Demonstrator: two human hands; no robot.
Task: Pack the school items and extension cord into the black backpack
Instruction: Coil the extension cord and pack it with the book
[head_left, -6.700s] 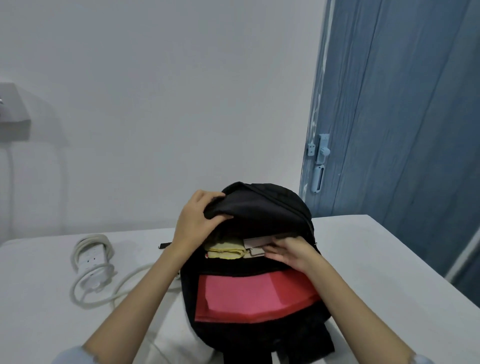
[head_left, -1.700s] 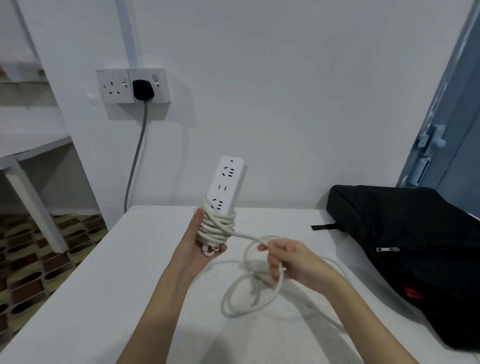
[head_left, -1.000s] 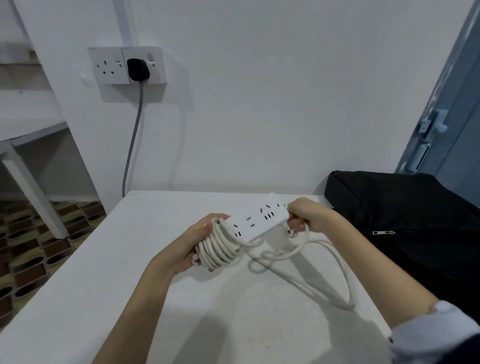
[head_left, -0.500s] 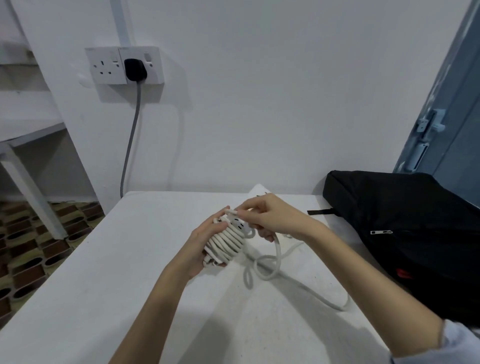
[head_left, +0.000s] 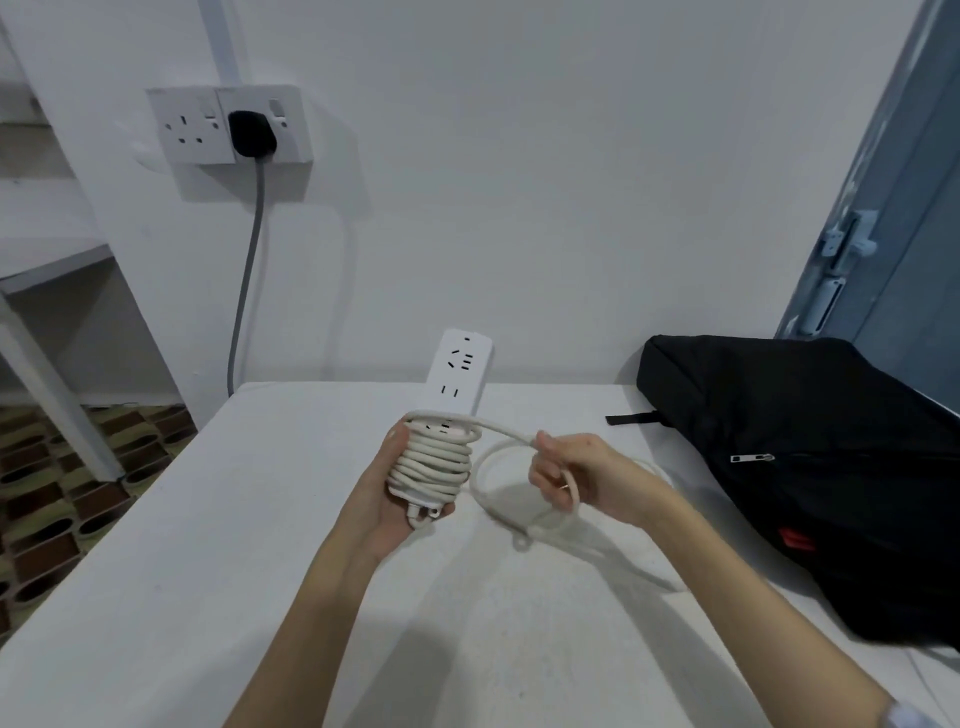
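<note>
Nearest to us, our two bare forearms reach out over the white, slightly speckled table (head_left: 218, 587), with a bit of pale sleeve showing at the right wrist. Our left hand (head_left: 385, 493) holds the white extension cord power strip (head_left: 457, 379) upright, fingers curled behind its lower end and thumb along the left side, where many turns of its thick white cable (head_left: 434, 460) are wound tightly around the body. Only the upper part of the strip, with its socket holes, stands clear above the coil. From the top turn a free run of the cable leads right to our right hand (head_left: 574, 475), which pinches it between thumb and curled fingers; below that hand the cable drops in a loose loop that rests on the table and trails away toward the right edge.

Further right, well apart from both hands, the black fabric backpack (head_left: 810, 467) lies flat on the table with a silver zip pull showing on its side and a small red tag lower down. Beyond the table stands the white wall, carrying a white double wall socket (head_left: 192, 127) with a black plug (head_left: 251, 136) and a grey lead hanging from it. To the far right we see a blue door (head_left: 914, 218) with a pale latch, and to the left a patterned floor
</note>
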